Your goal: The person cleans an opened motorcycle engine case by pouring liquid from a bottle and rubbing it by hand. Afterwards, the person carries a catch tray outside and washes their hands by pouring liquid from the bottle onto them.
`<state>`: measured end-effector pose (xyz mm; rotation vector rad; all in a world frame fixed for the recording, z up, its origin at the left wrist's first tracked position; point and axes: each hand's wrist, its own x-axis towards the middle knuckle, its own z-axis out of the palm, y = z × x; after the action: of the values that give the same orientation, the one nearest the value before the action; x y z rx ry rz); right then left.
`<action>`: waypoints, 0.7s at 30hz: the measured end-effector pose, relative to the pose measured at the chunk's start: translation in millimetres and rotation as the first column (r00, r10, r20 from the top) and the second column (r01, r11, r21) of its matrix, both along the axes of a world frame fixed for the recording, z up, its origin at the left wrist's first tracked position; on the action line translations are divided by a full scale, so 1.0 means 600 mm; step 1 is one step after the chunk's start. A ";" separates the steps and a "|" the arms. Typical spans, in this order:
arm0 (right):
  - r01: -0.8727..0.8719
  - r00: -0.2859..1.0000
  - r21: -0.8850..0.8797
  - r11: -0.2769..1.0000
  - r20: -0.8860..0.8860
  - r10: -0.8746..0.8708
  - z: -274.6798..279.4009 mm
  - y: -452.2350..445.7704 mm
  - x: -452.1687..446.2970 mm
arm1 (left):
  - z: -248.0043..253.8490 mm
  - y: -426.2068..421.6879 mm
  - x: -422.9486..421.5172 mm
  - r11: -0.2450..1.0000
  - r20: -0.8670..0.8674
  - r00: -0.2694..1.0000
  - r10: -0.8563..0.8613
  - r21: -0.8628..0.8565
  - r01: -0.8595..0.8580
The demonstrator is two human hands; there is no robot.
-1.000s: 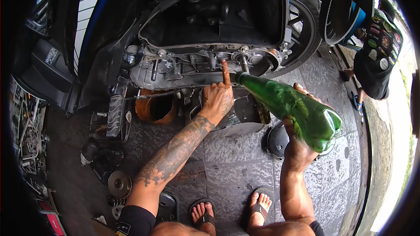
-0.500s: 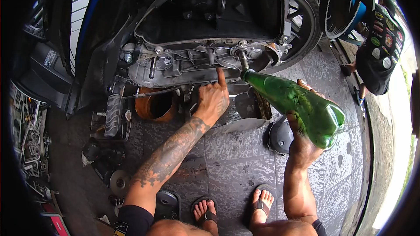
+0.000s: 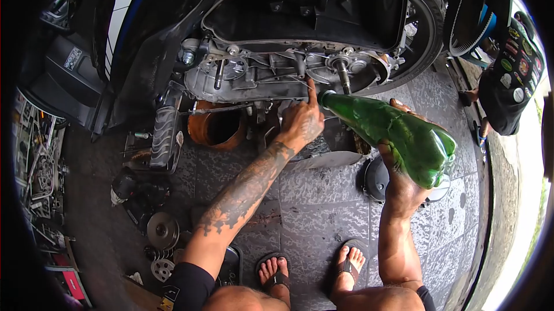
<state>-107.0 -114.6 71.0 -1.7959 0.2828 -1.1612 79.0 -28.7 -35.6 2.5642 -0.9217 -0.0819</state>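
Green bottle (image 3: 418,138) is slanting toward the engine case (image 3: 254,87), the right hand (image 3: 405,188) clamping its body. Beside its mouth (image 3: 323,99), the empty, open left hand (image 3: 303,123) is extending one finger, perhaps touching the case.

Tiled floor (image 3: 323,227) (grey, patchily stained): metal disc (image 3: 163,231), holed metal plate (image 3: 162,270), round black cover (image 3: 377,180).

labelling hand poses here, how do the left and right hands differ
The left hand points its index finger at the metal casing, while the right hand grips the green bottle. The left forearm is heavily tattooed; the right forearm shows no clear tattoo. Both hands are bare.
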 end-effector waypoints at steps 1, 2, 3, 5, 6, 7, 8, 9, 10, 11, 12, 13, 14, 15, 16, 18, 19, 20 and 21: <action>0.009 1.000 -0.033 0.999 -0.006 -0.010 -0.001 0.001 0.002 | -0.003 -0.004 -0.001 1.000 -0.002 1.000 0.005 -0.001 -0.005; 0.005 1.000 -0.035 0.999 -0.010 -0.006 0.000 0.002 0.004 | -0.006 -0.008 -0.002 0.999 0.042 0.998 0.041 -0.031 -0.040; -0.012 1.000 -0.040 0.999 0.025 0.013 0.000 0.001 0.006 | -0.014 -0.011 -0.003 0.996 0.082 0.994 0.076 -0.061 -0.071; -0.024 0.998 -0.052 0.998 0.055 0.027 -0.002 -0.010 0.004 | -0.029 -0.002 0.001 0.978 0.179 0.961 0.209 -0.030 -0.207; 0.014 0.999 -0.036 0.999 0.051 -0.013 -0.010 -0.018 0.000 | -0.029 0.009 0.006 0.966 0.150 0.955 0.255 0.007 -0.259; 0.047 0.998 -0.014 0.999 0.039 -0.046 -0.016 -0.019 -0.003 | -0.028 0.018 0.019 0.960 0.078 0.960 0.270 0.047 -0.274; 0.045 0.999 -0.006 0.999 0.030 -0.045 -0.017 -0.015 -0.003 | -0.031 0.017 0.022 0.960 0.072 0.960 0.271 0.058 -0.275; 0.024 0.999 0.063 0.998 0.023 -0.025 -0.010 -0.008 0.001 | -0.032 0.013 0.026 0.960 0.024 0.961 0.274 -0.061 -0.272; -0.003 1.000 0.131 0.991 0.014 0.001 -0.007 -0.001 0.004 | -0.034 0.008 0.028 0.944 -0.026 0.960 0.277 -0.179 -0.277; -0.053 0.998 0.108 0.993 0.047 0.048 -0.010 0.000 0.008 | -0.043 -0.008 0.031 0.922 -0.079 0.956 0.281 -0.253 -0.292; -0.059 0.997 0.106 0.993 0.047 0.055 -0.014 0.001 0.008 | -0.036 -0.011 0.027 0.920 -0.080 0.955 0.287 -0.256 -0.298; -0.041 0.998 0.067 0.997 0.040 0.038 -0.019 -0.001 0.004 | -0.028 -0.012 0.020 0.942 -0.073 0.969 0.238 -0.227 -0.248; -0.022 0.999 0.027 0.999 0.037 0.021 -0.020 -0.003 0.004 | -0.021 -0.010 0.015 0.960 -0.064 0.980 0.188 -0.201 -0.197; -0.030 0.999 0.024 0.999 0.035 0.029 -0.017 -0.004 0.008 | -0.029 -0.005 0.006 0.955 -0.011 0.990 0.138 -0.265 -0.136; -0.033 0.999 0.000 0.999 0.031 0.033 -0.014 -0.004 0.014 | -0.034 -0.003 0.009 0.954 -0.010 0.990 0.143 -0.266 -0.140; -0.039 0.999 -0.025 0.999 0.025 0.039 -0.010 -0.001 0.017 | -0.039 0.000 0.010 0.998 0.096 0.994 0.043 -0.041 -0.039; -0.043 0.999 0.042 0.998 0.028 0.042 -0.009 0.002 0.015 | -0.039 0.004 0.009 0.998 0.094 0.995 0.043 -0.039 -0.039; -0.046 0.999 0.107 0.993 0.031 0.043 -0.008 0.004 0.013 | -0.040 0.010 0.007 0.994 0.075 0.992 0.106 -0.041 -0.104; -0.044 0.999 0.104 0.994 0.032 0.041 -0.005 0.003 0.011 | -0.037 0.015 0.009 0.985 0.059 0.984 0.168 -0.045 -0.166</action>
<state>-100.3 -112.7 67.8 -1.6844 0.2815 -1.1227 84.2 -19.7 -57.6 2.6079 -0.7187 0.0652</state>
